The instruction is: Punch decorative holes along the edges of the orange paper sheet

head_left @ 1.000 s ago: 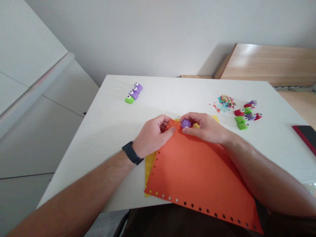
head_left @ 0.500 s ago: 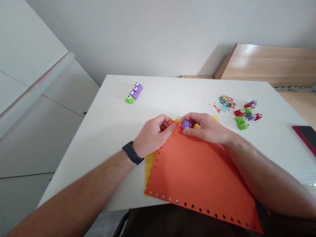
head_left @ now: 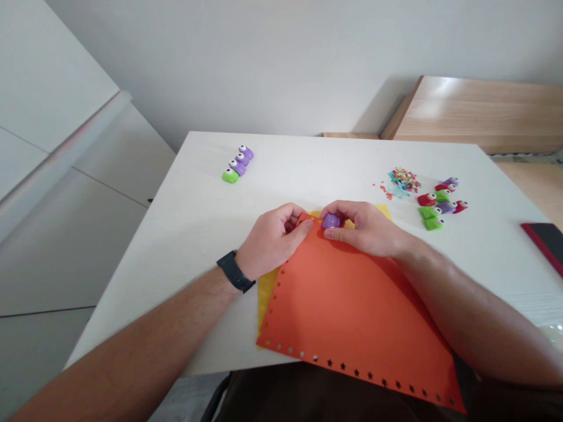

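Observation:
My left hand [head_left: 279, 237] pinches the far left corner of an orange sheet [head_left: 343, 305], which has punched shapes along its left and near edges. A purple hole punch [head_left: 330, 221] sits at the sheet's far edge, with my right hand [head_left: 369, 228] closed on it, thumb on the near side. Beneath the orange sheet lies a yellow sheet [head_left: 265, 293], showing at the left and at the far side. The near right part of the orange sheet reaches past the table's front edge.
On the white table [head_left: 176, 234], several purple and green punches [head_left: 237, 167] stand in a row at the far left. Small colourful cut-outs [head_left: 404, 180] are piled at the right, beside several more punches [head_left: 433, 212]. A dark red-edged object [head_left: 545, 240] lies far right.

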`<act>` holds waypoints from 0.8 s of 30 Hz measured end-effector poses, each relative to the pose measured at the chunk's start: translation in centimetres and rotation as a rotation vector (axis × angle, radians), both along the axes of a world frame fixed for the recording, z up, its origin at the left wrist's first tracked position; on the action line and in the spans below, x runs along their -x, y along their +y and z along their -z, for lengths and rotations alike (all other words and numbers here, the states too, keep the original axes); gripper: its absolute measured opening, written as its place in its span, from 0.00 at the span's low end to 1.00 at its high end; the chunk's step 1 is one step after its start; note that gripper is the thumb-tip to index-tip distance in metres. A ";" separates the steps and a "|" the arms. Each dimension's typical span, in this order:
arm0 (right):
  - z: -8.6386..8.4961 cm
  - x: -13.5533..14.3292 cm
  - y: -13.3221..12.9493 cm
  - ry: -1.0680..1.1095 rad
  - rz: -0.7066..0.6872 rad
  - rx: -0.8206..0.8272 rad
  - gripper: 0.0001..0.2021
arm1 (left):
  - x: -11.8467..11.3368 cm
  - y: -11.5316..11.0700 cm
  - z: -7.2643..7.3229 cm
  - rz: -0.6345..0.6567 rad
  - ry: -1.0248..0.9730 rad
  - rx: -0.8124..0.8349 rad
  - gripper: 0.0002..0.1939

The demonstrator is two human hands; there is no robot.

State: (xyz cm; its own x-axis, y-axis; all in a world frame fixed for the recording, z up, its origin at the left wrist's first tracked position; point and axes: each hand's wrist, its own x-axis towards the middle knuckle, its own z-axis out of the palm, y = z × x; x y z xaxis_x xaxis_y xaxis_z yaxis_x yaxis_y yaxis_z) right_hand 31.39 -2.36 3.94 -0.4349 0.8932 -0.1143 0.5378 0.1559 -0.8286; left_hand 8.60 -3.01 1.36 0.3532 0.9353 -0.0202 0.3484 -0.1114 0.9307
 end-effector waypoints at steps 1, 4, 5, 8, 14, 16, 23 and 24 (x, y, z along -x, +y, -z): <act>0.0 0.0 0.0 0.003 0.000 0.001 0.11 | 0.0 0.0 0.0 0.000 0.001 -0.001 0.13; 0.1 0.1 0.0 0.012 0.002 0.009 0.11 | 0.0 0.0 0.0 -0.003 0.006 -0.003 0.12; 0.1 0.1 0.0 0.014 0.002 0.011 0.11 | 0.0 0.0 -0.1 -0.004 0.007 -0.002 0.12; 0.2 0.1 0.0 0.015 0.000 0.015 0.11 | -0.1 0.0 -0.2 0.000 0.004 0.003 0.13; 0.4 0.1 0.0 -0.005 -0.007 -0.010 0.11 | -0.1 0.0 -0.2 0.004 0.000 -0.009 0.12; 0.4 0.2 -0.1 -0.001 0.002 -0.020 0.11 | -0.1 0.0 -0.2 0.004 0.001 -0.011 0.12; 0.5 0.4 0.0 -0.012 -0.015 -0.041 0.10 | -0.1 0.0 -0.2 0.007 -0.002 -0.006 0.13; 0.5 0.3 0.0 -0.016 -0.018 -0.048 0.10 | -0.1 -0.1 -0.2 0.007 -0.003 -0.005 0.13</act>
State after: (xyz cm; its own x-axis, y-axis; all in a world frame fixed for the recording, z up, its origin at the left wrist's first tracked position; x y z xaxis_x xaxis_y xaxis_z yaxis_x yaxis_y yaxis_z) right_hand 31.07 -2.33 3.46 -0.4497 0.8897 -0.0786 0.5478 0.2052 -0.8110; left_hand 8.66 -3.08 1.52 0.3597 0.9329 -0.0146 0.3444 -0.1183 0.9313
